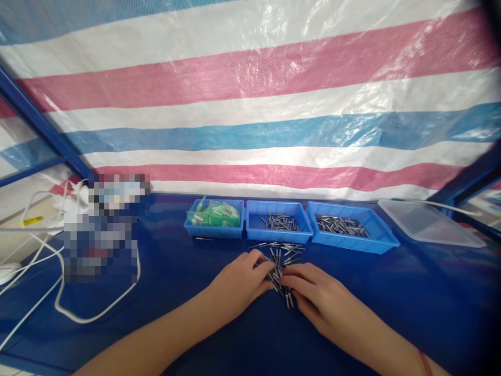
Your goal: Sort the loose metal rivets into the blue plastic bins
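Note:
On the blue tabletop (219, 339) lies a loose heap of thin metal pins (276, 279), with both of my hands at it. My left hand (245, 277) reaches in from the left, its fingers curled against the pins. From the right comes my right hand (313, 287), thumb and fingers closed around pins at the near side of the heap. My fingers partly hide the middle of the heap. More pins (287, 248) lie scattered just beyond, in front of the bins.
Behind the heap stand three blue bins in a row: the left bin (214, 232) holds green-and-white packets, the middle bin (274, 235) and right bin (354, 242) hold metal pins. A translucent lid (430, 224) lies at right. White cables (97, 317) and blurred items are at left.

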`<state>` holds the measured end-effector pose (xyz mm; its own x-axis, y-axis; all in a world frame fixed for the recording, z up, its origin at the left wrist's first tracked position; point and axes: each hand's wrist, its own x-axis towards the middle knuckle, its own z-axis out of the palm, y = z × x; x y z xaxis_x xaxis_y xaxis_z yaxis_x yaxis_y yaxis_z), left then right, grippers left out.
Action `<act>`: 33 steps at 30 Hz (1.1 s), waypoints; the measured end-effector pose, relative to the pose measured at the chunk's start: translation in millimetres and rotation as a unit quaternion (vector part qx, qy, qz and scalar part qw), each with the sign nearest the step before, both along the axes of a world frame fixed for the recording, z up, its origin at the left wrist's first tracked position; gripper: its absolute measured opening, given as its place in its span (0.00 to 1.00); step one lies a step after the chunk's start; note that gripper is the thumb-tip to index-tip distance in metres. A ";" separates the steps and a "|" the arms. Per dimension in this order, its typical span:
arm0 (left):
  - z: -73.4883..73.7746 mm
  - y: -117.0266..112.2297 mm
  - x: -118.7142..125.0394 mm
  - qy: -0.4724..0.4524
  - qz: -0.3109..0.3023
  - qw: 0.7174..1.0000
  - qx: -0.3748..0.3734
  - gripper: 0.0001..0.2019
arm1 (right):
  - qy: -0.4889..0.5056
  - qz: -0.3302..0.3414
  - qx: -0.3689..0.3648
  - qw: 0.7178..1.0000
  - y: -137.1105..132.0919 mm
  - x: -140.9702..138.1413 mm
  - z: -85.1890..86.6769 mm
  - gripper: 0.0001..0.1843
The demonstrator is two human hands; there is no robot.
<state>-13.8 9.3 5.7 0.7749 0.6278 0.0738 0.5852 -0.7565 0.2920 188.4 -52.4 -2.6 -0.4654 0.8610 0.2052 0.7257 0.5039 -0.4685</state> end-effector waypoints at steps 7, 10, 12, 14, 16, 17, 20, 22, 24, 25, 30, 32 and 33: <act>1.7 0.0 -2.4 -0.030 -0.011 0.999 -0.010 0.16 | 0.002 0.014 -0.022 1.000 0.1 1.5 2.7 0.19; 1.4 -1.7 -3.1 -0.039 -0.002 0.999 -0.010 0.16 | 0.007 0.027 -0.013 1.000 3.6 2.8 0.1 0.17; 2.1 -1.9 -3.3 -0.039 0.002 0.999 -0.016 0.14 | 0.010 0.031 -0.001 0.999 7.0 3.5 -1.6 0.15; 3.4 -1.2 -3.6 -0.040 0.004 0.999 -0.024 0.12 | 0.010 0.028 0.017 0.999 10.3 3.6 -2.4 0.14; 4.5 -0.1 -3.9 -0.046 0.005 0.998 -0.032 0.09 | 0.010 0.027 0.035 0.999 12.5 3.1 -2.4 0.12; 4.8 0.5 -3.8 -0.049 0.003 0.998 -0.036 0.08 | 0.011 0.025 0.041 0.999 13.0 2.8 -2.2 0.12; 3.9 2.1 -3.4 -0.041 -0.012 0.998 -0.037 0.08 | 0.009 0.016 0.045 0.999 12.6 1.4 -1.7 0.10; 2.5 2.7 -3.1 -0.025 -0.014 0.999 -0.024 0.09 | 0.004 0.010 0.044 0.999 11.8 0.1 -1.8 0.10; 1.5 3.0 -3.4 -0.016 -0.008 1.000 -0.002 0.10 | 0.007 0.006 0.050 0.999 11.5 -1.4 -1.6 0.10; 1.6 3.1 -3.7 -0.018 -0.003 1.000 0.007 0.10 | 0.013 0.003 0.053 0.998 11.7 -2.3 -1.1 0.10; 9.1 3.1 -5.1 -0.141 0.024 0.989 -0.047 0.11 | 0.070 -0.005 0.050 0.996 16.6 -9.7 8.9 0.08; 11.5 2.7 -4.5 -0.210 0.045 0.973 -0.080 0.10 | 0.088 -0.011 0.043 0.995 20.0 -13.1 14.5 0.09; 11.5 2.5 -3.9 -0.240 0.059 0.964 -0.093 0.09 | 0.096 -0.014 0.037 0.995 21.8 -14.7 16.7 0.10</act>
